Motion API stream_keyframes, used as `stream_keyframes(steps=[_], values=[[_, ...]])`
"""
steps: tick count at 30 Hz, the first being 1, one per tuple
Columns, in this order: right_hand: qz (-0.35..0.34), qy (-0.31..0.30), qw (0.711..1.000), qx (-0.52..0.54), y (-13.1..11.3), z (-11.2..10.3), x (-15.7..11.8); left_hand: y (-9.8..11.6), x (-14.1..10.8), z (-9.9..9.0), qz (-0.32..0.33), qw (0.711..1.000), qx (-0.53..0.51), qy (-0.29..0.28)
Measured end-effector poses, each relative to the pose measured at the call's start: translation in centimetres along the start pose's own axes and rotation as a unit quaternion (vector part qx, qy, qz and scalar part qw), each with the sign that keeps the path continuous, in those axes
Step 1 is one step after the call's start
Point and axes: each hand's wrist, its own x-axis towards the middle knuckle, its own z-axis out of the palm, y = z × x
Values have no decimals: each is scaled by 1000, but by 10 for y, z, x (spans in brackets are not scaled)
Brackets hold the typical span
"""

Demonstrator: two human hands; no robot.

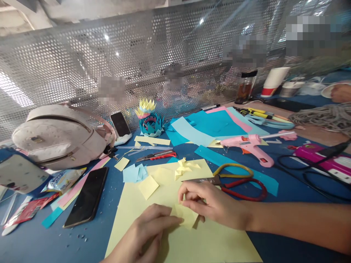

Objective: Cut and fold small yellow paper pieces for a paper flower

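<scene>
A small yellow paper square [188, 218] lies over a large yellow sheet [216, 243] at the front middle. My right hand [210, 202] has its fingers closed in a pinch on the square's upper part. From the lower left, my left hand [149, 228] reaches in, its index fingertip on the square's left side and its other fingers curled. Behind my hands are folded yellow pieces [184, 166], a loose yellow square [148, 187] and pale blue squares [134, 172]. Scissors with yellow and red handles [233, 175] lie just beyond my right hand.
A pink glue gun [253, 144] and magenta power strip [320, 159] with black cables lie right. A red cutter [157, 156] and folded-paper lotus [150, 122] stand farther back. At left are a black phone [87, 195] and pink backpack [59, 135]. Perforated metal [148, 54] borders the back.
</scene>
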Motion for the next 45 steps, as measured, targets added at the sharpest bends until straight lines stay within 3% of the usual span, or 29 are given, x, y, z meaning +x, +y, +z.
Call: stream_keyframes(steps=[6, 13, 19, 28, 34, 40, 45], values=[[10, 4, 1000, 24, -2, 0, -1, 1, -2, 1, 1, 999, 50, -16], [-26, 32, 998, -42, -3, -2, 2, 8, 0, -4, -42, 998, -56, 8], [-20, 32, 998, -57, -2, -1, 5, 2, -4, -1, -14, 998, -52, 28], [-15, 34, 999, 21, 0, -2, 2, 2, 4, -6, 28, 999, -14, -25], [-20, 34, 999, 34, -2, -3, 1, 1, 2, -8, 19, 997, -66, 46], [-13, 11, 1000, 4, 0, -2, 2, 0, -6, -16, -54, 994, -43, 87], [-33, 41, 997, -51, 0, -2, 3, -3, -2, -10, 11, 995, -36, 97]])
